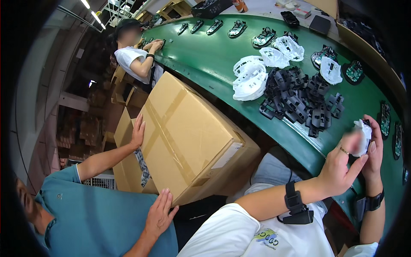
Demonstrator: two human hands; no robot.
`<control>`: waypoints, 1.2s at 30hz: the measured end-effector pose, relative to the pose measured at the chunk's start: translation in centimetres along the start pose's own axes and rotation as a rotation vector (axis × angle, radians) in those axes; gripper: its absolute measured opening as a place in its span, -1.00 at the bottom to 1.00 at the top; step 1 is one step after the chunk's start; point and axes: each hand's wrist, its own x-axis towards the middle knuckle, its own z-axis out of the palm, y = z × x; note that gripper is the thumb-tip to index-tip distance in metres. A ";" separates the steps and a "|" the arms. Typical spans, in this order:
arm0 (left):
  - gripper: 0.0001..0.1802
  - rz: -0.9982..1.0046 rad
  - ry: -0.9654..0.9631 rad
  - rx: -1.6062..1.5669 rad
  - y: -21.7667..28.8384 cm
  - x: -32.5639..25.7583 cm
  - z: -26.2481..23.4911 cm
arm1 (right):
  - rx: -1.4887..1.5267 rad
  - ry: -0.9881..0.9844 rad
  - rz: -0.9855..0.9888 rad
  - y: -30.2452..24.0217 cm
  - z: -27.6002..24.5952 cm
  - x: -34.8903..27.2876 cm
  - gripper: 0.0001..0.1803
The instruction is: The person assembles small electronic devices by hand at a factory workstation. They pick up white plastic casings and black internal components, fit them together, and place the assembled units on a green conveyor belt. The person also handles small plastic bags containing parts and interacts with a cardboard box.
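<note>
My left hand [338, 166] and my right hand [375, 150] are together at the right, over the green belt. Between them they grip a white plastic shell [362, 138] with a dark edge, largely covered by fingers. My left fingers press on its near face, while the right ones wrap round its far side. To the left of my hands lies a heap of black plastic parts [295, 96]. Several white shells [250, 81] rest beside and behind that heap. Green circuit boards in dark bases [353, 72] stand near the far side of the belt.
At the left, a person in a teal shirt [107, 218] holds a large taped carton [188, 137] against the green belt [205, 64]. Another person in white [135, 58] works farther along it. An open box of dark parts [368, 36] stands at the far right.
</note>
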 end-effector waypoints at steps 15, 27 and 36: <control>-0.54 -0.024 -0.099 -0.007 -0.5 -1.2 -0.2 | -0.187 0.131 -0.100 -0.7 0.6 0.2 -0.42; -0.54 -0.051 -0.146 0.021 -0.1 -1.0 -0.7 | -0.174 0.110 -0.140 -0.9 1.0 0.4 -0.41; -0.54 -0.073 -0.159 0.009 0.0 -0.8 -0.9 | -0.183 0.122 -0.156 -1.4 1.7 0.4 -0.43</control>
